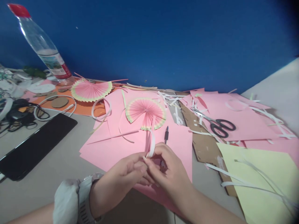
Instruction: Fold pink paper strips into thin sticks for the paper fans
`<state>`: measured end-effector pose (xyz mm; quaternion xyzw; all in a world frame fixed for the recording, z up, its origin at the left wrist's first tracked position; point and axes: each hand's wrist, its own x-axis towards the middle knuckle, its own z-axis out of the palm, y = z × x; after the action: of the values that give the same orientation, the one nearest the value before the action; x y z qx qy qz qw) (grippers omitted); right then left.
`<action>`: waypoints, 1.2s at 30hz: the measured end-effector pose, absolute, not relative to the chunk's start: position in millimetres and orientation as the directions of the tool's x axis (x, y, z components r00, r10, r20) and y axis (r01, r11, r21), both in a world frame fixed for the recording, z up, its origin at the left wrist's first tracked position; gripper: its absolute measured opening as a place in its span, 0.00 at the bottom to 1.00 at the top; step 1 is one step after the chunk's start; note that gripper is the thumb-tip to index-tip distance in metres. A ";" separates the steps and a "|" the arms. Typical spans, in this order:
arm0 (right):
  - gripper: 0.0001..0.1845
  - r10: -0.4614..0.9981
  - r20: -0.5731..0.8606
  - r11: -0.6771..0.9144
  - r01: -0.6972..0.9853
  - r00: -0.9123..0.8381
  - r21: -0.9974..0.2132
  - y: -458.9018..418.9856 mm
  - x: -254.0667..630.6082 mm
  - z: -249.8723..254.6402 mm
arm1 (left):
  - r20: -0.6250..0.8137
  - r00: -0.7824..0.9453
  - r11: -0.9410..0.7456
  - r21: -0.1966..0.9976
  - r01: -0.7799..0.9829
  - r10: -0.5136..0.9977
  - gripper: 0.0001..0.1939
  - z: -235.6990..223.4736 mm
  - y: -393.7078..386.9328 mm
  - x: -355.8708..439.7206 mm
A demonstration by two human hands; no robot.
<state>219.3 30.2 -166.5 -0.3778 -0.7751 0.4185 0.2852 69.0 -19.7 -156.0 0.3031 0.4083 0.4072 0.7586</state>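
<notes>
A narrow white paper strip [152, 143] curls upward from between my fingertips. My right hand [167, 169] pinches it between thumb and forefinger. My left hand [130, 171] presses against the right one, its fingers curled together near the strip's lower end; what they hold is hidden. Just beyond the hands, a pleated pink paper fan [146, 110] with a yellow-green edge lies spread on pink paper sheets [102, 152]. To the right of the strip lies a black pen [166, 135], partly behind my right hand.
Black-handled scissors [219, 126] rest on pink paper at the right, near a brown cardboard strip [205, 149] and a pale yellow sheet [263, 177]. A second fan [91, 89], a phone [39, 143], cables [21, 113] and a bottle [49, 53] are on the left. A blue wall [163, 40] stands behind.
</notes>
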 end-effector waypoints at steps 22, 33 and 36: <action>0.07 0.803 0.216 0.455 0.337 -0.555 -0.824 41.7 224.9 -161.0 | -0.466 0.295 0.538 0.803 -0.255 0.834 0.20 -153.1 -23.7 69.1; 0.08 0.811 0.121 0.388 0.372 -0.573 -0.843 39.7 225.3 -161.5 | -0.474 0.279 0.534 0.821 -0.203 0.835 0.12 -148.9 -21.6 71.2; 0.07 0.813 0.109 0.379 0.377 -0.572 -0.845 39.7 225.5 -161.3 | -0.468 0.269 0.522 0.833 -0.185 0.842 0.10 -146.4 -21.6 71.4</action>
<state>225.5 39.7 -161.3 -0.3781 -0.7864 0.4095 0.2663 71.4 -21.6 -146.4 0.3358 0.4890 0.3556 0.7223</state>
